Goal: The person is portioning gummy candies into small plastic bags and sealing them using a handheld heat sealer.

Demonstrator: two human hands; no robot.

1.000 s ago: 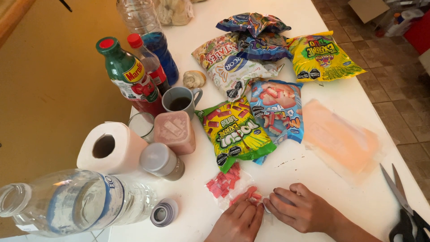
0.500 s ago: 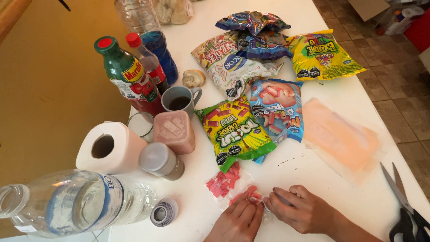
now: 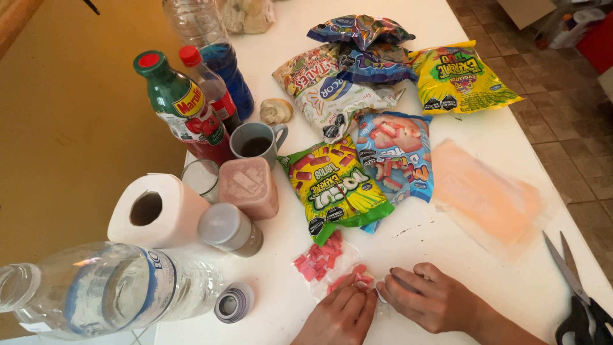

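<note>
1. Both hands sit at the near edge of the table, working one small clear plastic bag (image 3: 332,265) of pink candy pieces. Left hand (image 3: 341,316) lies flat, fingers nearly straight and together, tips pressing the bag's near end. Right hand (image 3: 431,300) is curled, fingertips pinched toward the same end of the bag; whether it actually grips the film, can't tell.
2. Change over the last second: almost none. Hands stay in the same spot, fingers only shuffle slightly. Bag hasn't moved. Reads as fine finger work on the bag, nothing picked up or set down.
3. Near left: big clear water bottle (image 3: 108,294) on its side, a small round cap (image 3: 233,302) just beside it.
4. Near right: black-handled scissors (image 3: 578,297) lying untouched, well apart from the right hand.
5. Mid left: paper towel roll (image 3: 156,211), grey-lidded jar (image 3: 230,229), pink lidded tub (image 3: 249,187), a glass behind them.
6. Mid centre: yellow-green candy bag (image 3: 332,185) touching a blue candy bag (image 3: 396,156); a flat orange-tinted clear pouch (image 3: 485,198) to the right.
7. Farther: grey mug (image 3: 255,144) with dark liquid, green bottle (image 3: 182,108) with red cap, blue-liquid bottle behind it, a bread roll (image 3: 276,110).
8. Far: heap of snack bags (image 3: 338,83), yellow bag (image 3: 460,76) at right.
</note>
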